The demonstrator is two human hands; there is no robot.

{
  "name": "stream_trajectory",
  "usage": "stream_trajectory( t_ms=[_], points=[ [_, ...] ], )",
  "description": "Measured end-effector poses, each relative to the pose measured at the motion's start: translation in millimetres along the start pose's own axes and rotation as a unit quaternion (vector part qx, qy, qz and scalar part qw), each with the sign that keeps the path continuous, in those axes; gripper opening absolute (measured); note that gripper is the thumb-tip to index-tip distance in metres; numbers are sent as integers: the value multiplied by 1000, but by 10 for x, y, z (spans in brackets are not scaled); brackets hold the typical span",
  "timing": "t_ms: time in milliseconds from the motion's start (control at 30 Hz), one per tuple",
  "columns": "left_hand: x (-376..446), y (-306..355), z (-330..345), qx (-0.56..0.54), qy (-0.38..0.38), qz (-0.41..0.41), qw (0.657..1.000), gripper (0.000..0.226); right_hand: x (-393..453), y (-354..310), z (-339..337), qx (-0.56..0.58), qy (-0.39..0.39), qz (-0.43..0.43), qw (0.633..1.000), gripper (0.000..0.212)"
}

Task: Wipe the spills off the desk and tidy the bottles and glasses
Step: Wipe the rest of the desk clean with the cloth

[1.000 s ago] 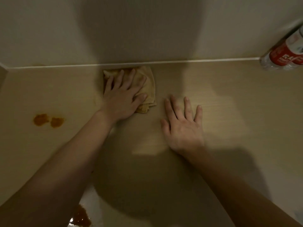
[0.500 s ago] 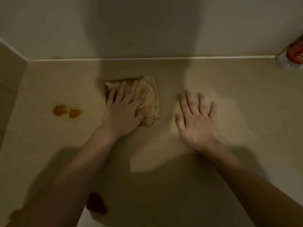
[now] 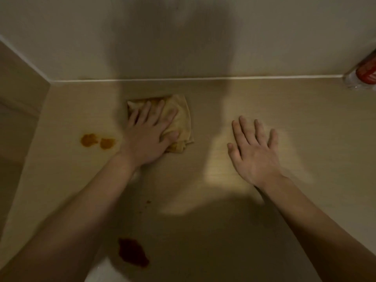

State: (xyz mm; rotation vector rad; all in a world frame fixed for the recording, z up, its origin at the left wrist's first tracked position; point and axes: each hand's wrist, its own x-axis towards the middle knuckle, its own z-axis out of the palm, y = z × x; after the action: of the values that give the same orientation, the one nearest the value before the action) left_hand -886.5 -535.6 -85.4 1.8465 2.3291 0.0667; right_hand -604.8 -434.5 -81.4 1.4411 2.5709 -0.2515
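Note:
My left hand [image 3: 149, 133] presses flat on a folded yellow cloth [image 3: 181, 119] that lies on the pale wooden desk [image 3: 305, 129], its thumb hooked around the cloth's near edge. Left of that hand sit two small orange spill spots [image 3: 97, 141]. A dark red spill [image 3: 132, 252] lies near the front edge, with a few tiny specks [image 3: 148, 202] above it. My right hand [image 3: 254, 151] rests flat on the desk with fingers spread and nothing in it. A clear bottle with a red label [image 3: 364, 75] stands at the far right by the wall.
A cream wall [image 3: 183, 37] rises right behind the desk with a white strip along its base. A side panel [image 3: 18, 98] closes the desk on the left. My head's shadow darkens the desk's middle and front.
My left hand has slid the cloth away from the wall toward me. My right hand has shifted to the right. The view has swung left, pushing the bottle to the frame's edge.

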Motion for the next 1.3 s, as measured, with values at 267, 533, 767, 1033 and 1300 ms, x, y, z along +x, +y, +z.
stream_trajectory(
  t_ms=[267, 533, 767, 1033, 1300],
  points=[
    [16, 416, 58, -32, -22, -72, 997, 68, -78, -759, -78, 48, 8, -46, 998, 69],
    [79, 71, 0, -19, -16, -46, 999, 74, -65, -829, -98, 38, -10, -37, 999, 66],
    [-546, 135, 107, 13, -12, -75, 997, 70, -114, -979, -11, 38, -31, -65, 997, 65],
    [-226, -105, 12, -22, 1, -60, 998, 65, -148, -1120, -67, 4, -36, -78, 996, 62],
    [-748, -39, 100, 0, -1, -77, 997, 64, -207, -1239, -59, -5, -17, -73, 997, 62]
  ],
)
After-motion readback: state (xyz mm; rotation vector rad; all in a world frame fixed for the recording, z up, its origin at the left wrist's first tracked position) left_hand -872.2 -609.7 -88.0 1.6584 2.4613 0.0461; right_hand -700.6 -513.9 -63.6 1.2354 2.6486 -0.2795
